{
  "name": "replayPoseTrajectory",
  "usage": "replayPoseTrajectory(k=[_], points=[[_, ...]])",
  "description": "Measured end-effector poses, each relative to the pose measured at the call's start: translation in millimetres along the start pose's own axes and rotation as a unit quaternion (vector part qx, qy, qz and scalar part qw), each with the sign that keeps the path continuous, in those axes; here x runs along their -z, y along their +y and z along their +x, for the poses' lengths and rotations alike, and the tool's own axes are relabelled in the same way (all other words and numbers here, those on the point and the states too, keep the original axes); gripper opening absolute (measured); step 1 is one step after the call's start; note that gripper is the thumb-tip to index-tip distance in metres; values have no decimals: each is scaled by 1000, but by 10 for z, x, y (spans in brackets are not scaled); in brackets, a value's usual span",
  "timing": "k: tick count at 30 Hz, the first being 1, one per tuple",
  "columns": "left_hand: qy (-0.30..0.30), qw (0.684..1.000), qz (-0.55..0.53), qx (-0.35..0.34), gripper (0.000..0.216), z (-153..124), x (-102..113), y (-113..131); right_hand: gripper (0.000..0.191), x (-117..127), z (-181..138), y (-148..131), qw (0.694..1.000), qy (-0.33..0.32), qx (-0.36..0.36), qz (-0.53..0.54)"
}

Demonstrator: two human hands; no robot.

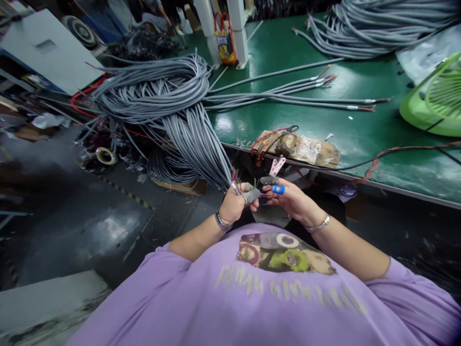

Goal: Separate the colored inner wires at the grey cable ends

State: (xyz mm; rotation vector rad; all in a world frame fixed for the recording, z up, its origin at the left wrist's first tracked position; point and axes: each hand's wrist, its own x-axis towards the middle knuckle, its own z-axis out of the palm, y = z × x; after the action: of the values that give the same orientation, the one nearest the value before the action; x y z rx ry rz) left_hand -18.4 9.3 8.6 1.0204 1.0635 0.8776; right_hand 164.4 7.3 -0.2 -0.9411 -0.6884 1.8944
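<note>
My left hand is closed on the end of a grey cable, in front of my chest at the table's edge. Thin coloured wires fan out from that end and run across to my right hand, whose thumb and fingertips are pinched around them. Grey covers sit on some fingertips, and blue tape wraps one right finger. A bundle of grey cables hangs over the table edge down to my left hand. Just beyond my right fingers is a pink clip.
A wooden block with tape and wires lies along the edge of the green table. Coiled grey cables lie at left, more coils at back right. A green fan stands right, a white post at the back.
</note>
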Motion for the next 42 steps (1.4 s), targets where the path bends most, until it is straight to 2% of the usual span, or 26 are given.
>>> replayPoseTrajectory(k=[3, 6, 11, 16, 18, 26, 33, 39, 42], points=[[-20, 999, 25, 3, 41, -8, -7, 11, 38, -56, 20, -11, 998, -36, 18, -44], [-25, 999, 31, 3, 39, -15, -12, 19, 37, -120, 56, -4, 996, -34, 48, -73], [-31, 999, 43, 0, 37, -24, 4, -1, 37, -175, 74, 69, 994, -9, 74, -79], [-15, 999, 39, -23, 35, -32, 15, -58, 37, -184, 75, 180, 991, 56, 94, -81], [-15, 999, 43, -24, 37, -32, 15, -62, 37, -182, 79, 197, 991, 60, 95, -75], [-40, 998, 51, 15, 39, -9, 35, -28, 37, -207, 46, 113, 991, -11, 97, -90], [-13, 999, 38, -11, 37, -8, 14, -61, 37, -220, 75, 224, 989, 84, 110, -52], [19, 999, 34, -18, 36, 0, 6, -91, 35, -197, 62, 245, 990, 95, 94, -38], [36, 999, 24, -17, 35, -3, -2, -92, 35, -160, 70, 228, 988, 120, 101, -14]])
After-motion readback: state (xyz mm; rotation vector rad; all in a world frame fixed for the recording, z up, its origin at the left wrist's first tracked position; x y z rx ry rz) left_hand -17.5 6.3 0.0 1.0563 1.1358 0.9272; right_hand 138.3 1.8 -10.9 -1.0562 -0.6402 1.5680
